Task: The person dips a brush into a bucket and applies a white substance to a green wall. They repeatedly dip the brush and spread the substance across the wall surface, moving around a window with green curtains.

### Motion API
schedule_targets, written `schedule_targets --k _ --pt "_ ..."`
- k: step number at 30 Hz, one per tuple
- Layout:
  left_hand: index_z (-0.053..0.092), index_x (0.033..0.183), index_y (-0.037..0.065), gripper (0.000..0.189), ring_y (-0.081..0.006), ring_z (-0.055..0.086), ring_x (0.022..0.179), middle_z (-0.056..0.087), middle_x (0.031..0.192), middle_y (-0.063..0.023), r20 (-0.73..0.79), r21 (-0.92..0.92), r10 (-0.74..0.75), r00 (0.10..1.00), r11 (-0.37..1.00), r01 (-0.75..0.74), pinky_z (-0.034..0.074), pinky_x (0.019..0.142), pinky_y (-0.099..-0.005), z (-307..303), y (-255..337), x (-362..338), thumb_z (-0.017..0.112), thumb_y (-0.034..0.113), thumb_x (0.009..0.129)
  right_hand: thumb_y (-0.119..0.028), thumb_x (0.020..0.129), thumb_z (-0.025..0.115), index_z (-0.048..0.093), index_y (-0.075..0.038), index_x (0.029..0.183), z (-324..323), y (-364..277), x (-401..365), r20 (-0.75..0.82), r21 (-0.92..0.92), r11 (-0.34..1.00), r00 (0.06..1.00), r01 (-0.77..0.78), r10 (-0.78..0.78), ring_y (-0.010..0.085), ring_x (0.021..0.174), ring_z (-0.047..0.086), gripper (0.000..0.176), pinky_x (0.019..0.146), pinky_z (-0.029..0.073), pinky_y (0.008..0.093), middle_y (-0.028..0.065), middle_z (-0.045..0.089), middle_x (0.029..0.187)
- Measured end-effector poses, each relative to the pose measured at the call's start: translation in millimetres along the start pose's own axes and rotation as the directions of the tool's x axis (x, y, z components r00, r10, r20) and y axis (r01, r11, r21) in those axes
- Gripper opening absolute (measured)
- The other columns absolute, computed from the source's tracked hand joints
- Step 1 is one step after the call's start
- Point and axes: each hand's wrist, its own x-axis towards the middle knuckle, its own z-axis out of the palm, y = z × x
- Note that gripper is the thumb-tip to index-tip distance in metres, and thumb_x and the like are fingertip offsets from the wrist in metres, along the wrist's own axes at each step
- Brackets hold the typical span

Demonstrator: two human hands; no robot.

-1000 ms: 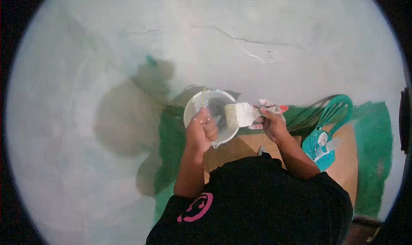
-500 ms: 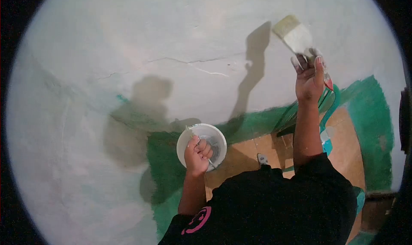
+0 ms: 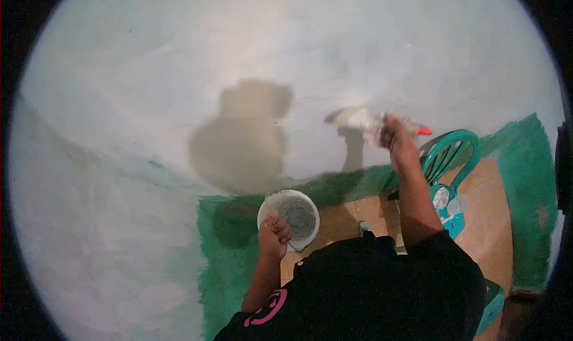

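Left hand (image 3: 276, 236) clutches the bucket (image 3: 276, 205) — presumably keeping it level; beyond the bucket, the right hand (image 3: 401, 143) clasps a paintbrush (image 3: 358, 119) — blurred.

A: Your left side first?
B: Your left hand (image 3: 274, 236) is low, close to your body, fingers curled in. Your left forearm (image 3: 262, 284) comes up leaning slightly right.
A: Your left wrist?
B: Roughly straight, no sharp bend visible.
A: Your right side?
B: Your right hand (image 3: 399, 137) is higher in view and farther out, fingers bent into a closed grip. Blurred, so can't separate each finger. Your right forearm (image 3: 415, 201) reaches forward, tilting a bit left.
A: Your hands together?
B: Well apart. Both your forearms bare.
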Motion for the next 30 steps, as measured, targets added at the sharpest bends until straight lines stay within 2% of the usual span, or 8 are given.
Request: schedule_targets --k 5,8,9,10,12,22,27,30 --pt "0.032 0.063 0.019 0.026 -0.0072 0.023 0.042 0.023 0.05 0.0065 -0.041 0.034 0.08 0.996 0.996 -0.079 0.02 0.039 -0.0255 36 2 -11 0.049 0.022 0.083 -0.019 0.086 0.048 0.048 0.003 0.096 37 -109 3 0.016 0.334 0.785 0.83 0.522 -0.558 0.021 0.069 0.061 0.024 0.061 0.05 0.0311 0.0117 0.059 0.081" --pt "0.031 0.061 0.015 0.029 -0.007 0.023 0.039 0.023 0.05 0.006 -0.104 0.042 0.092 0.99 0.995 -0.088 0.02 0.039 -0.0236 52 2 -9 0.045 0.024 0.085 -0.009 0.082 0.052 0.051 -0.002 0.077 13 -52 38 0.038 -0.003 0.634 0.633 0.773 -0.773 0.0213 0.065 0.055 0.008 0.06 0.047 0.0301 0.0083 0.057 0.072" --pt "0.031 0.061 0.015 0.029 -0.007 0.023 0.039 0.023 0.05 0.006 -0.113 0.035 0.104 0.988 0.994 -0.101 0.02 0.039 -0.0236 56 2 -8 0.045 0.024 0.085 -0.009 0.076 0.055 0.052 -0.005 0.071 11 -48 27 0.276 -0.381 0.479 0.592 0.79 -0.757 0.0233 0.066 0.055 0.007 0.06 0.046 0.0324 0.0077 0.055 0.068" --pt "0.032 0.061 0.015 0.029 -0.0072 0.023 0.04 0.023 0.05 0.0059 -0.073 0.055 0.118 0.99 0.992 -0.114 0.02 0.039 -0.0238 56 2 -7 0.046 0.024 0.085 -0.012 0.073 0.057 0.055 -0.006 0.074 8 -43 18 0.613 -0.66 -0.096 0.46 0.745 -0.642 0.0259 0.066 0.055 0.006 0.061 0.046 0.0346 0.0095 0.056 0.069" --pt "0.032 0.061 0.015 0.029 -0.0073 0.023 0.04 0.023 0.05 0.0058 -0.082 0.045 0.163 0.983 0.986 -0.16 0.02 0.04 -0.024 51 1 -12 0.046 0.024 0.085 -0.019 0.076 0.054 0.057 -0.008 0.079 10 -5 3 0.567 -0.64 0.413 0.761 0.648 -0.316 0.0301 0.067 0.056 0.012 0.06 0.046 0.0366 0.0115 0.057 0.073" --pt "0.03 0.065 0.016 0.027 -0.0069 0.023 0.04 0.024 0.05 0.0064 -0.232 0.012 0.234 0.944 0.971 -0.237 0.02 0.039 -0.0239 61 -6 -7 0.047 0.026 0.084 -0.008 0.075 0.057 0.056 -0.003 0.082 19 32 14 0.79 -0.324 0.606 0.56 0.727 -0.249 0.0277 0.066 0.059 0.009 0.056 0.047 0.0332 0.0119 0.058 0.076" --pt "0.03 0.067 0.016 0.027 -0.0067 0.023 0.04 0.024 0.05 0.0071 -0.259 0.021 0.257 0.931 0.965 -0.261 0.02 0.039 -0.0235 75 -11 -13 0.048 0.027 0.083 -0.008 0.072 0.061 0.056 -0.003 0.088 44 13 33 0.708 -0.125 0.379 0.35 0.917 -0.613 0.0273 0.072 0.061 0.018 0.061 0.05 0.0327 0.0133 0.061 0.085" --pt "0.032 0.066 0.017 0.027 -0.0068 0.023 0.04 0.024 0.05 0.007 -0.365 0.004 0.222 0.904 0.972 -0.237 0.02 0.04 -0.0239 63 -11 -8 0.05 0.028 0.082 -0.017 0.071 0.065 0.055 -0.003 0.093 53 58 30 0.736 -0.256 0.527 0.517 0.811 -0.437 0.0286 0.071 0.061 0.028 0.063 0.049 0.0338 0.0136 0.061 0.082"
